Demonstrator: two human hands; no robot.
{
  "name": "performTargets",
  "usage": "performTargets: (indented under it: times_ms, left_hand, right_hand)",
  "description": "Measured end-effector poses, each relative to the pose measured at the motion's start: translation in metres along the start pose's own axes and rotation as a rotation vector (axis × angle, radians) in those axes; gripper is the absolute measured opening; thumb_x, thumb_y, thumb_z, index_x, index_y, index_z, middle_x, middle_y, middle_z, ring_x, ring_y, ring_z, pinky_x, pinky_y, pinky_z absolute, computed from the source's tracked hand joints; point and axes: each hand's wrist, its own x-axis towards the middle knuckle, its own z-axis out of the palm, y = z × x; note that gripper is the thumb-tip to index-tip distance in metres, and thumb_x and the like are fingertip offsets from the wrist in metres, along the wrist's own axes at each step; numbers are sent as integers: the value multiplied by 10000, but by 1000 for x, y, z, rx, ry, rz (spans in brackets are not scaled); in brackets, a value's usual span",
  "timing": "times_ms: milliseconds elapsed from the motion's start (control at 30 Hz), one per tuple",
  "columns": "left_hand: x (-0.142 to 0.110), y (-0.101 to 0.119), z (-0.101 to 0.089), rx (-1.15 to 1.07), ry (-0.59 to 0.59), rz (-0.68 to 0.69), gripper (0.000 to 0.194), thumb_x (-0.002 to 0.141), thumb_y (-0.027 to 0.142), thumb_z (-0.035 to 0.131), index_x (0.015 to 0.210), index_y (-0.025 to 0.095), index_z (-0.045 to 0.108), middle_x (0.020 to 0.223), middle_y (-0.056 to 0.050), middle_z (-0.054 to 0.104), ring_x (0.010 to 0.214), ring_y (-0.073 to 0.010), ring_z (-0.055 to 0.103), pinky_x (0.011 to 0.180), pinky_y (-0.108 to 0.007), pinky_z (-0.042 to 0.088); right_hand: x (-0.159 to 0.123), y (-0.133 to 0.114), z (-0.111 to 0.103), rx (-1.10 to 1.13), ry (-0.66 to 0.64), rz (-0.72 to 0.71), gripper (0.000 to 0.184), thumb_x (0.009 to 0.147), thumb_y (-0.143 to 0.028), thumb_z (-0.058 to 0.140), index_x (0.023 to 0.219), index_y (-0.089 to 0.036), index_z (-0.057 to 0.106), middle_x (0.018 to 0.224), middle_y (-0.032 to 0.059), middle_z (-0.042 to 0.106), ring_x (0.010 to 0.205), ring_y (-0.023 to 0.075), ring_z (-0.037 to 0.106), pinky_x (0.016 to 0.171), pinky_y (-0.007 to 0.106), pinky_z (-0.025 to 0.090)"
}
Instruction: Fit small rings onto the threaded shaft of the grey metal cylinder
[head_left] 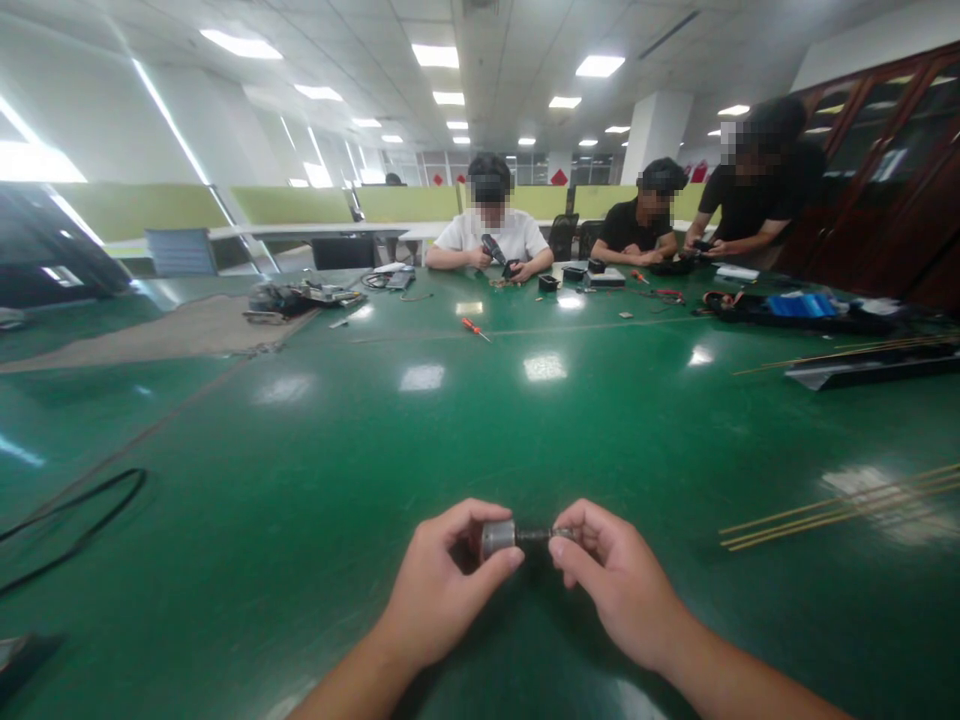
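Note:
A short grey metal cylinder (498, 538) with a thin dark shaft (534, 535) sticking out to the right is held level above the green table (360, 440). My left hand (450, 570) is closed round the cylinder, thumb below and fingers above. At the far end of the shaft, my right hand (611, 570) pinches it between thumb and fingertips. The part looks like a small motor or rotor, but its exact kind does not show. My fingers hide the shaft's right tip.
Thin brass-coloured rods (832, 510) lie at right, a black cable (90, 510) at left. An orange screwdriver (474, 328) rests farther off. Across the table a person (491, 235) holds a power drill (495, 250); two more people work at the right, near a black tray (795, 312).

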Motion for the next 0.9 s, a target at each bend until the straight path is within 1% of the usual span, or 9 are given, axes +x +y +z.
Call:
performTargets:
  times_ms: [633,900]
  left_hand:
    - [0,1,0,-29,3,-7,274,792,383,738,981,189,695,844,-42,726,784,-231,673,681,-301,477]
    - [0,0,0,-33,3,-4,269,795,377,742,986,194,691,845,-36,724,778,-224,673,681,-295,477]
  right_hand:
    - [-1,2,-1,25,12,8,184,916,-348,605,842,-181,577,671,-32,523,633,147,503,610,274,380]
    - [0,2,0,38,17,10,178,912,-347,609,856,-180,579,689,-26,541,640,150,512,615,274,391]
